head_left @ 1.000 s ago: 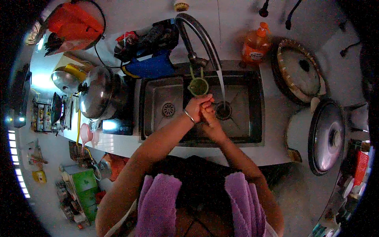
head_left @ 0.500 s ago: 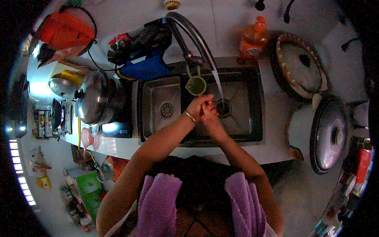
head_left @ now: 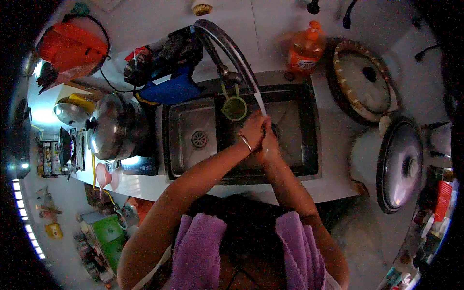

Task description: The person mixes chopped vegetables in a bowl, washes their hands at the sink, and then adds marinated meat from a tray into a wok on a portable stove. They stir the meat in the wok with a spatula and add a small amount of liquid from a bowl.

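Note:
Over the right basin of the dark double sink (head_left: 166, 145), my two hands press together under the running water (head_left: 261, 102) from the curved faucet (head_left: 232, 46). My left hand (head_left: 254, 129), with a bangle on its wrist, is closed against my right hand (head_left: 269, 144). The right hand's fingers are mostly hidden and blurred, and no object shows between the palms. A small green strainer (head_left: 235, 108) hangs from the faucet base, just beyond my left hand. Behind my hands, the right drain is mostly covered.
Left of the sink stand a lidded steel pot (head_left: 111, 125) and a blue bag (head_left: 171, 89). An orange pump bottle (head_left: 305, 50) is at the back. To the right are a round basket-rimmed lid (head_left: 365, 92) and a large pot with a steel lid (head_left: 403, 164).
My hands have moved slightly right, in under the water stream, and now press closer together. The whole view has shifted a little.

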A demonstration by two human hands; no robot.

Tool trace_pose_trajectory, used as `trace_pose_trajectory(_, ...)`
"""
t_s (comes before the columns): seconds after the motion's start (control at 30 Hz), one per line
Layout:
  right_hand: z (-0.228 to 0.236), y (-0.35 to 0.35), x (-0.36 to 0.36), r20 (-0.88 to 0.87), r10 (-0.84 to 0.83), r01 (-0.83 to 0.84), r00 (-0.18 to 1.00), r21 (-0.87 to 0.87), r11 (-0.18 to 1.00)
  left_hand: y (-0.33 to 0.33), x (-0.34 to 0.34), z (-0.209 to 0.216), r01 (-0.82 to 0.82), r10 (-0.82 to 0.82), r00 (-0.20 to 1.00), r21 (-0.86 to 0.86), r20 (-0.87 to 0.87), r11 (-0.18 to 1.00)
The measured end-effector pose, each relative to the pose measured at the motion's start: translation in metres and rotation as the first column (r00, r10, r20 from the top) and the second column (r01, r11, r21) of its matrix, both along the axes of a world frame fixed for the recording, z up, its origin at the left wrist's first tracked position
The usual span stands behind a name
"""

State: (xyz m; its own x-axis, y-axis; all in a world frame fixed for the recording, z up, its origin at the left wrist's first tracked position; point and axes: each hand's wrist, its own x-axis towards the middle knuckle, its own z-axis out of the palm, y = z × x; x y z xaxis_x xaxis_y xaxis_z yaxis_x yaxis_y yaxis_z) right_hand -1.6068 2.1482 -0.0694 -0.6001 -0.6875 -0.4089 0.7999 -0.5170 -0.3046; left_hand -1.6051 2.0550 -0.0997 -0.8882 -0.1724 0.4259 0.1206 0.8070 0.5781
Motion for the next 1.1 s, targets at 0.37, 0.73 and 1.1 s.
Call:
trace_pose_trajectory(0.37,-0.144,0.014,-0.075,-0.043,0.068,-0.072,0.997,-0.082,0.994,0.035,0.019,0.020,-0.082,0.006,0.903,0.159,0.430,0.984)
trace_pose_trajectory(0.73,-0.093,0.003,-0.046,0.163,-0.153,0.190,0.975,-0.249,0.950,0.034,0.007,-0.013,-0.121,0.051,0.760,0.065,0.647,0.990)
trace_pose_trajectory(1.1,-0.188,0.013,-0.046,0.032,-0.170,0.143,0.985,0.400,0.905,0.016,-0.014,-0.013,0.387,-0.096,0.753,-0.320,0.651,0.865)
